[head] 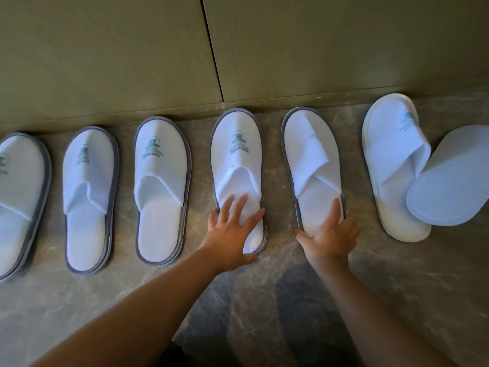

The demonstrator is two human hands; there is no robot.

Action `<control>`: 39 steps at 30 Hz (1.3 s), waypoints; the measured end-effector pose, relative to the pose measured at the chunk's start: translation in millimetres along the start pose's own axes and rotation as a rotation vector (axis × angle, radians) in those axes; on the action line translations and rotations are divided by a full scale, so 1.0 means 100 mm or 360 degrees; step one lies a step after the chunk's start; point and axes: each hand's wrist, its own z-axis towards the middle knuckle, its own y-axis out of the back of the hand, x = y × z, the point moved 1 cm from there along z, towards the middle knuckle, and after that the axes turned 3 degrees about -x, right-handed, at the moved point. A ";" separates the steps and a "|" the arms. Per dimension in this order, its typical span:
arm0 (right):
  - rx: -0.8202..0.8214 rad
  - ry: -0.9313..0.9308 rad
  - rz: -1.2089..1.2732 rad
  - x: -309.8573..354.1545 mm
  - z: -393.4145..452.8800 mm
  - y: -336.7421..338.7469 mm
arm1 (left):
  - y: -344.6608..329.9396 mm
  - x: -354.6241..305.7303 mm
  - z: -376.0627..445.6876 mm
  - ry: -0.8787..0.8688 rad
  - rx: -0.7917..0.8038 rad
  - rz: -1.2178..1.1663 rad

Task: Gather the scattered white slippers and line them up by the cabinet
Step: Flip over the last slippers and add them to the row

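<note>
Two bare forearms reach from the lower edge toward a row of white terry slippers on a grey, veined stone floor. Fingers spread, the left hand lies flat on the heel of the fourth slipper, thumb at the heel's rim. Beside it the right hand cups the heel of the fifth slipper, fingers along the right edge and thumb on the left, tilting the slipper slightly leftward. Both are oval, soft-piled, and bound in grey piping, like the third slipper, the second slipper and the first slipper, which is cut off by the left edge; most show a green printed crest on the toe. All point toes-first at the base of the cabinet, its matte olive panels split by a dark seam. Further right, a cream-edged slipper lies apart, and an overturned slipper leans on it, ribbed pale sole up.
</note>
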 end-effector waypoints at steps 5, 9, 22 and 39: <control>-0.0006 -0.0006 -0.0002 0.01 -0.01 -0.04 | 0.00 -0.01 0.00 0.0000 0.0004 -0.0002; -0.0021 0.0003 -0.0008 0.01 -0.01 -0.04 | 0.00 0.01 0.00 -0.0008 -0.0006 0.0004; -0.0136 0.0209 0.0107 -0.07 0.10 0.33 | 0.14 -0.29 -0.15 -0.0005 -0.0112 0.0000; -0.0217 -0.0085 -0.0011 -1.11 0.73 0.92 | -0.03 -1.07 0.63 -0.0335 -0.0029 0.0177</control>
